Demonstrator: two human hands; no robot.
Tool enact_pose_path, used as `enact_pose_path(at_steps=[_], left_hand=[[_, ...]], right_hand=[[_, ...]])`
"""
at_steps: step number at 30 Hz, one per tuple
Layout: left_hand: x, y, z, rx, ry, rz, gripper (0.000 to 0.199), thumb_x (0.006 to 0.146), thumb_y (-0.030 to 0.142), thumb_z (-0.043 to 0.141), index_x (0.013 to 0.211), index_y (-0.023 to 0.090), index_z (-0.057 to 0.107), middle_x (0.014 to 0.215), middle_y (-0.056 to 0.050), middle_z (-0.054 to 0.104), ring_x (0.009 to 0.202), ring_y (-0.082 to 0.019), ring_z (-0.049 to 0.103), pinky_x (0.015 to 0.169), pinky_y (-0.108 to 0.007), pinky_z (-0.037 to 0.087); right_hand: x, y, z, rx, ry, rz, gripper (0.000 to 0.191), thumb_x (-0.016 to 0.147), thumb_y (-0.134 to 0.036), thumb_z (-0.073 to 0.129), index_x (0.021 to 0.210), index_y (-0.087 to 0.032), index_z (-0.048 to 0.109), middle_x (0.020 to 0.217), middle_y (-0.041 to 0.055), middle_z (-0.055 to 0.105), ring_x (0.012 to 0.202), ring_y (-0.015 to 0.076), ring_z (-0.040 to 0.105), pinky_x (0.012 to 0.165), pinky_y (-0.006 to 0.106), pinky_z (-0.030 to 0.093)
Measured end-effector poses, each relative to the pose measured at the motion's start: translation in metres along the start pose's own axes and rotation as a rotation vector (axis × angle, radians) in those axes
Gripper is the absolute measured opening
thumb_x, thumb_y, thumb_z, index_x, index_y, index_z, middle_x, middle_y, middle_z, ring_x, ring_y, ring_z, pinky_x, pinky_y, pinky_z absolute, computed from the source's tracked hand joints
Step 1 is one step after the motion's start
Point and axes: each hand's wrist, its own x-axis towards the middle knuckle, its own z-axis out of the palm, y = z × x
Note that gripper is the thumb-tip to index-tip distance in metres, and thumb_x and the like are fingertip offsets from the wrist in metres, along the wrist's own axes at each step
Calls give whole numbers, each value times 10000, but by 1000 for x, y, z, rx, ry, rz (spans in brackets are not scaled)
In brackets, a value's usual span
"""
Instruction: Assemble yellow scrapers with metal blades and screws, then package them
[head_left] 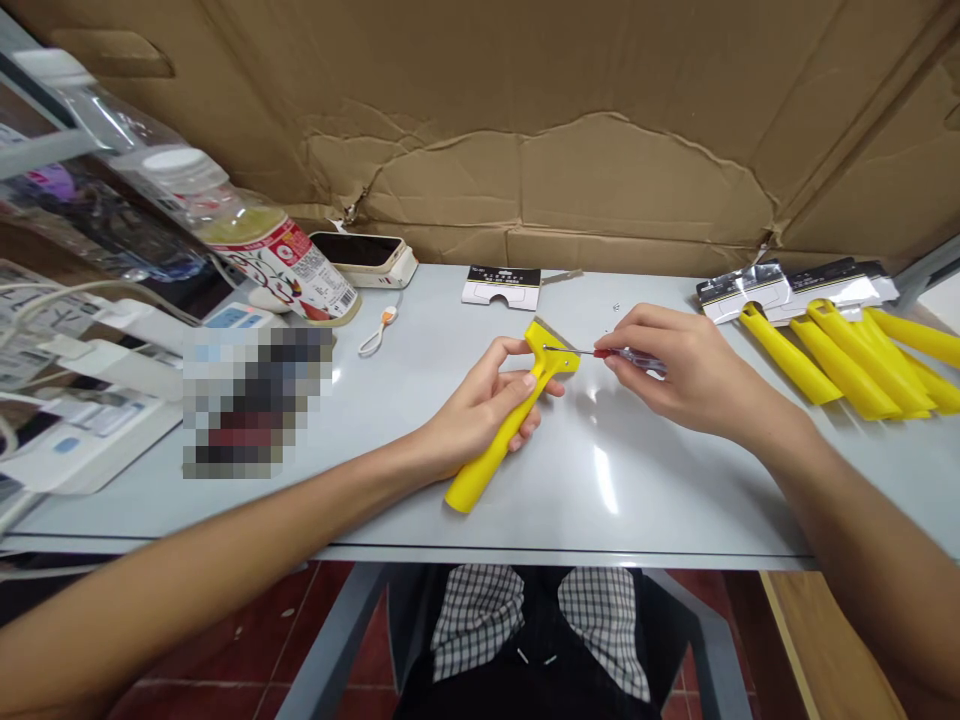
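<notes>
A yellow scraper lies slanted in my left hand, whose fingers wrap round its neck below the wide head. Two small screw spots show on that head. My right hand pinches the clear and red handle of a screwdriver. The thin shaft points left, and its tip meets the scraper head at the left screw spot. Tiny metal bits lie on the table just beyond my right hand.
Several yellow scrapers with black and white cards lie at the right of the grey table. A loose card is at the back. A bottle, a phone, a looped strap and power strips stand or lie left.
</notes>
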Motion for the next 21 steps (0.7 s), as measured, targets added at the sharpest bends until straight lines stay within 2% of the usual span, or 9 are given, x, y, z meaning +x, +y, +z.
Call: enact_pose_path(at_steps=[4, 12, 17, 21], left_hand=[[0, -1, 0, 12, -1, 8, 257, 1079, 358, 579, 1241, 275, 397, 1144, -85, 724, 568, -77, 576, 471, -222, 443], [0, 0, 0, 18, -19, 9, 250, 1077, 346, 581, 1229, 270, 397, 1122, -73, 726, 552, -73, 565, 471, -228, 449], [0, -1, 0, 10, -10, 0, 266, 1076, 359, 587, 1246, 274, 402, 1125, -75, 737, 564, -76, 576, 467, -216, 435], [1, 1, 0, -4, -4, -2, 271, 1073, 351, 596, 1243, 271, 401, 1131, -80, 738, 564, -73, 573, 467, -216, 430]], right_hand=[[1, -6, -3, -1, 60, -1, 120, 1014, -213, 638, 1065, -208, 747, 1010, 78, 738, 756, 183, 659, 682, 348, 530], [3, -17, -8, 60, 189, 28, 74, 987, -241, 678, 924, -270, 703, 929, 52, 727, 818, 232, 683, 743, 413, 579], [2, -21, -6, 83, 156, -12, 158, 912, -136, 629, 983, -273, 662, 1046, 74, 652, 854, 223, 645, 699, 384, 583], [1, -22, -6, 76, 151, -15, 202, 874, -90, 611, 959, -273, 619, 1024, 69, 637, 872, 231, 639, 717, 395, 580]])
